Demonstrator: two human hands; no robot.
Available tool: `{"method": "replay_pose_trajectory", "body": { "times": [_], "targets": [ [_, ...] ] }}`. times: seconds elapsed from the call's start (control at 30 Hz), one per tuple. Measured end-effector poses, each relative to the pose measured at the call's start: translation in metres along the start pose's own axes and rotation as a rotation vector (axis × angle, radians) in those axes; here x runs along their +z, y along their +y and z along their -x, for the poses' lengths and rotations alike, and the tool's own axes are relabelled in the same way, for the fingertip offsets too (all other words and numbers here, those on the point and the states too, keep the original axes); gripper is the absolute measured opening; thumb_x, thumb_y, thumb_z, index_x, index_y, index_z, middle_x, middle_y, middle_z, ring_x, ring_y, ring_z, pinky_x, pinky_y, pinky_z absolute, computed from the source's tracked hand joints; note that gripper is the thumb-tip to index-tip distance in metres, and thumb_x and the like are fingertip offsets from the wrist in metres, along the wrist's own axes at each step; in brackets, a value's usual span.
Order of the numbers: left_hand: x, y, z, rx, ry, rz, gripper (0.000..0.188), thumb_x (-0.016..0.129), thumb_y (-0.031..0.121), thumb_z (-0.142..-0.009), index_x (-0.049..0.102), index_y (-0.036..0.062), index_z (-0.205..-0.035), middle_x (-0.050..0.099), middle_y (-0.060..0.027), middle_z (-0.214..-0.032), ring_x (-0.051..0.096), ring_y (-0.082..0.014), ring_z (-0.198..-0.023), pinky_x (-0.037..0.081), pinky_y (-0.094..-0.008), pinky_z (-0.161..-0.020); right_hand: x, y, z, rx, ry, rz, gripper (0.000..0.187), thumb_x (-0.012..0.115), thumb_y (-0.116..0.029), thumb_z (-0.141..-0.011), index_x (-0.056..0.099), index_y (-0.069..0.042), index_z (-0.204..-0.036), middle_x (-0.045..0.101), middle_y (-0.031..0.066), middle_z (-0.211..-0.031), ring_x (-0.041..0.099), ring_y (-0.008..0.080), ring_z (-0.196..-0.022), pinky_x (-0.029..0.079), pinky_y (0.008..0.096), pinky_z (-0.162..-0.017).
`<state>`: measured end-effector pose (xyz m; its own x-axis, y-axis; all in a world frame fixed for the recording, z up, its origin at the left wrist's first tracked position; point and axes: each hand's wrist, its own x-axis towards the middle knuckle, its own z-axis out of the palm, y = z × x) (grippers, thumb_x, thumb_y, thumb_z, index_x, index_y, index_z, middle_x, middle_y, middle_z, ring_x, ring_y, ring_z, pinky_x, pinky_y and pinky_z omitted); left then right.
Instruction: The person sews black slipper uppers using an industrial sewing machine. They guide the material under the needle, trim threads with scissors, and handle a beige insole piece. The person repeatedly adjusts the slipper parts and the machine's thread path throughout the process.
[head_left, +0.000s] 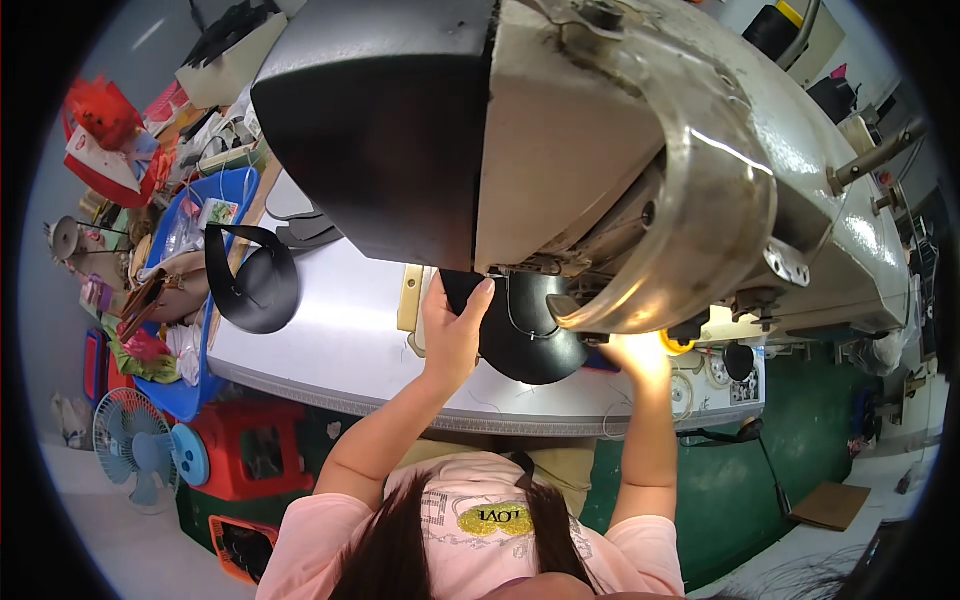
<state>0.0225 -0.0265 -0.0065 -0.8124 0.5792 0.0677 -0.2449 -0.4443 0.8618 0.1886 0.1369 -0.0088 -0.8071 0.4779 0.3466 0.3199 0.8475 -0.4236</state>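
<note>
The left hand [453, 335] pinches a black curved piece [535, 347] between its fingers, apparently to steady it just right of them beneath the sewing machine [570, 140], while the right hand's [642, 356] fingers, farther right, are too obscured to tell their grip.

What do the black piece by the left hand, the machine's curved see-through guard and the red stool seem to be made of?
Black piece: probably leather or imitation leather, smooth with a soft sheen; the look can't settle which.
Curved guard: likely clear plastic, glossy, as parts behind show through.
Red stool: seems moulded plastic, given its even colour.
</note>
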Motion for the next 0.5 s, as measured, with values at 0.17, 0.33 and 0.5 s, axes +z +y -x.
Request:
{"method": "replay_pose_trajectory", "body": {
  "times": [0.17, 0.33, 0.5],
  "targets": [
    [0.002, -0.005, -0.002, 0.023, -0.025, 0.034, 0.024, 0.057, 0.004, -0.086, 0.051, 0.0016, -0.109, 0.057, -0.0015, -0.095, 0.051, -0.0056, -0.082, 0.041, -0.0211, -0.076, -0.004, 0.037, 0.004, 0.275, -0.063, 0.126, 0.016, 0.06, -0.012, -0.076, 0.059, -0.001, -0.088, 0.062, 0.0149, -0.09, 0.058, 0.0304, -0.082, 0.047, 0.0402, -0.073],
    [-0.003, -0.009, -0.001, 0.024, -0.036, -0.01, 0.022, 0.056, 0.002, -0.086, 0.051, 0.001, -0.107, 0.058, -0.0028, -0.094, 0.054, -0.0069, -0.081, 0.045, -0.0216, -0.073, 0.01, -0.027, -0.01, -0.371, 0.626, -0.401, 0.028, 0.062, -0.007, -0.075, 0.059, 0.006, -0.1, 0.063, 0.0166, -0.096, 0.062, 0.0286, -0.083, 0.048, 0.0378, -0.079],
    [0.006, 0.005, 0.003, -0.144, 0.063, 0.147, 0.021, 0.057, 0.001, -0.086, 0.051, 0.0006, -0.105, 0.058, -0.0046, -0.093, 0.057, -0.0091, -0.078, 0.05, -0.0225, -0.068, 0.037, -0.028, -0.022, -0.404, 0.581, 0.082, 0.018, 0.059, -0.013, -0.077, 0.06, -0.002, -0.091, 0.063, 0.0105, -0.088, 0.062, 0.0259, -0.085, 0.049, 0.0407, -0.079]
  ]
}}
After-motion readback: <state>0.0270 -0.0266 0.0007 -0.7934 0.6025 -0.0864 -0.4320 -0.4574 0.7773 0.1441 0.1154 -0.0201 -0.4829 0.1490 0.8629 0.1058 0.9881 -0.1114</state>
